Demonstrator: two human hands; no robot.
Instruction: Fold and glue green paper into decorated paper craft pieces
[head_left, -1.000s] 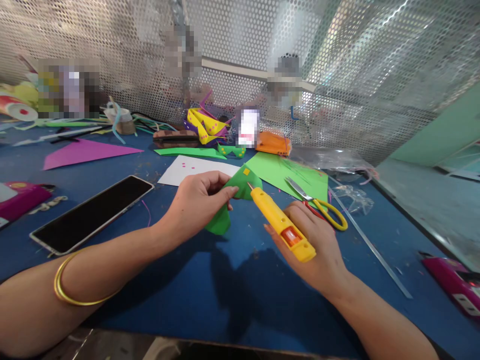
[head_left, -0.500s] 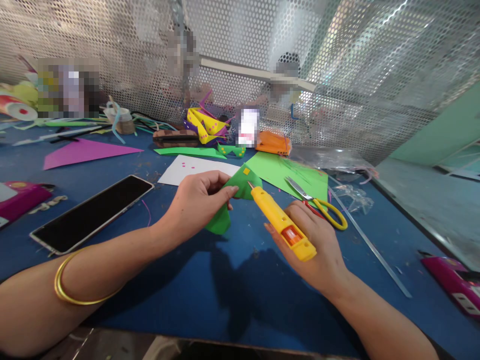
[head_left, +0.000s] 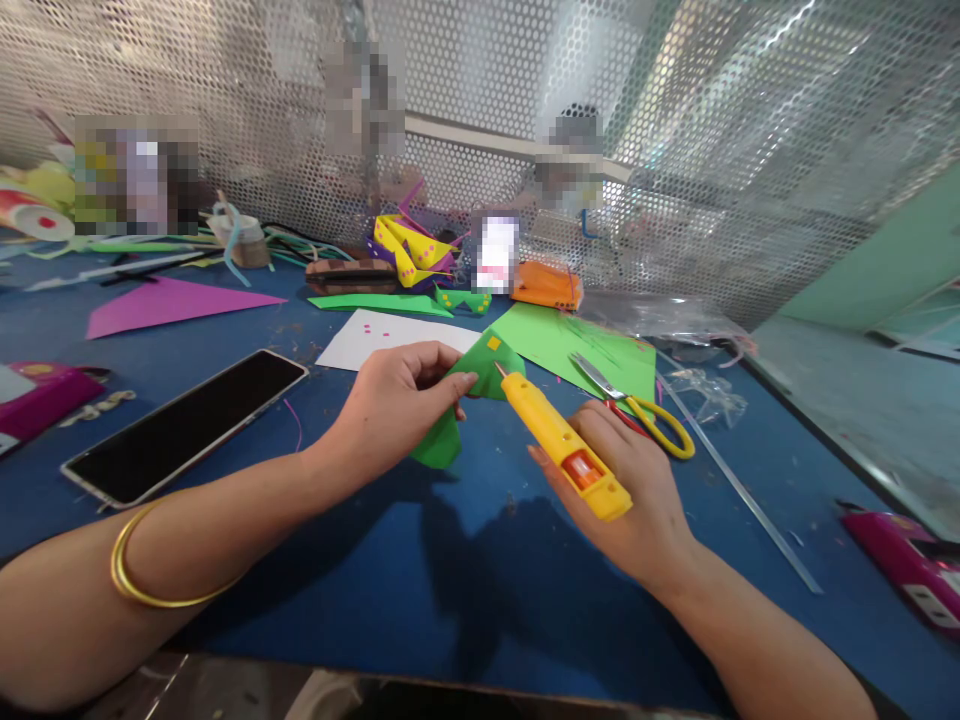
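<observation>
Left hand (head_left: 397, 395) pinches the folded green paper piece (head_left: 469, 400) up off the blue worktop (head_left: 465, 590), angled so its edge meets the tip of the yellow glue pen (head_left: 562, 448) gripped in the right hand (head_left: 626, 495), scissors (head_left: 637, 405) parked just right.

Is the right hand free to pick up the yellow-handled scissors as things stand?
Probably not yet: the right hand is full, holding the yellow glue gun. The scissors lie uncovered on the table just beyond it, nothing between.
</observation>
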